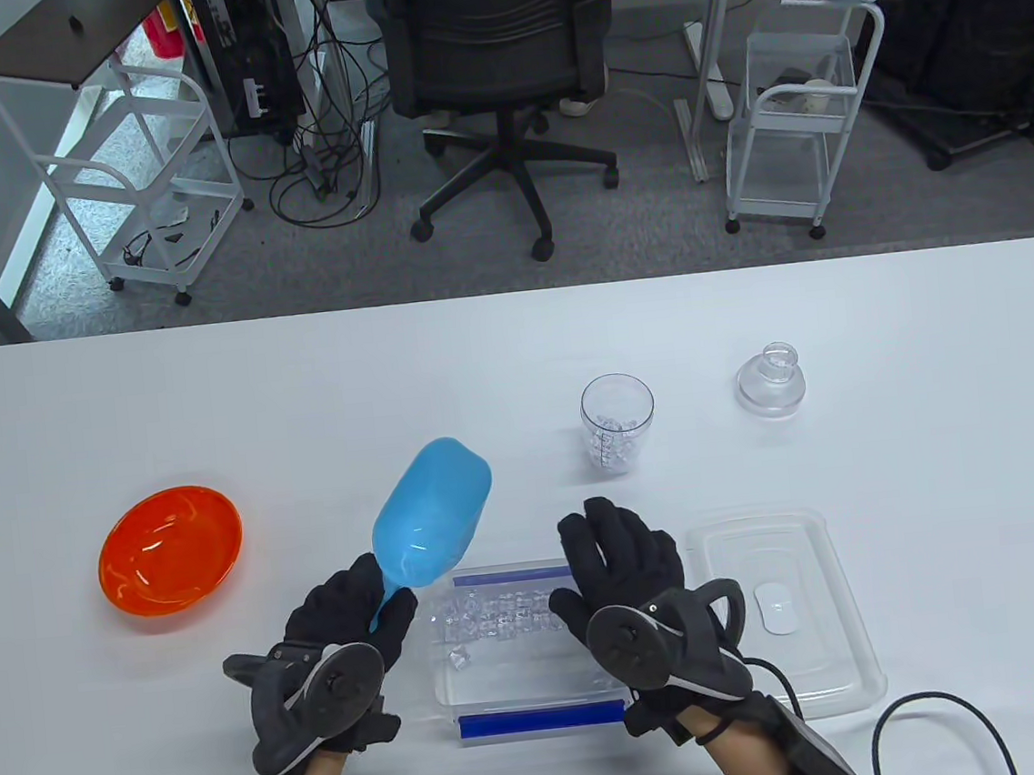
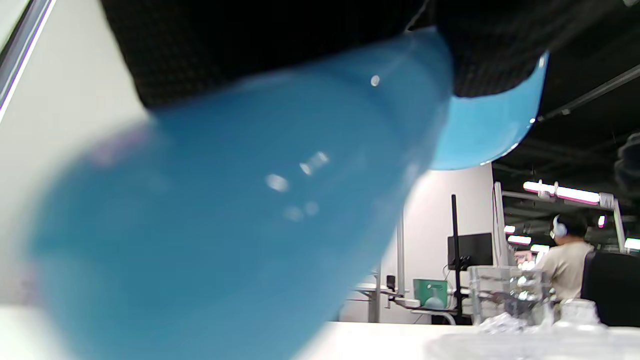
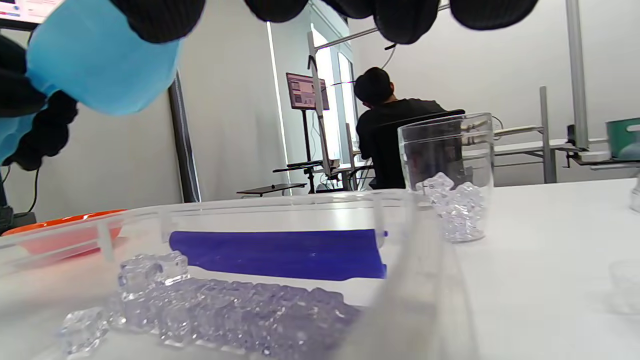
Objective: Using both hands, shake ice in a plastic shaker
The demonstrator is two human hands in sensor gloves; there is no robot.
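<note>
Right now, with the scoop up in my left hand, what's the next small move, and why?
Probably lower the blue scoop back into the ice box for another load. The left hand holds it raised by the handle, the shaker cup is only partly filled, its lid sits apart, and the right hand is open over the box.

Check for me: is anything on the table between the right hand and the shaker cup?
Nothing visible. The right hand hovers open over the ice container, and the shaker cup stands beyond it with only bare table between. The blue scoop, which the left hand holds, is off to the left.
</note>
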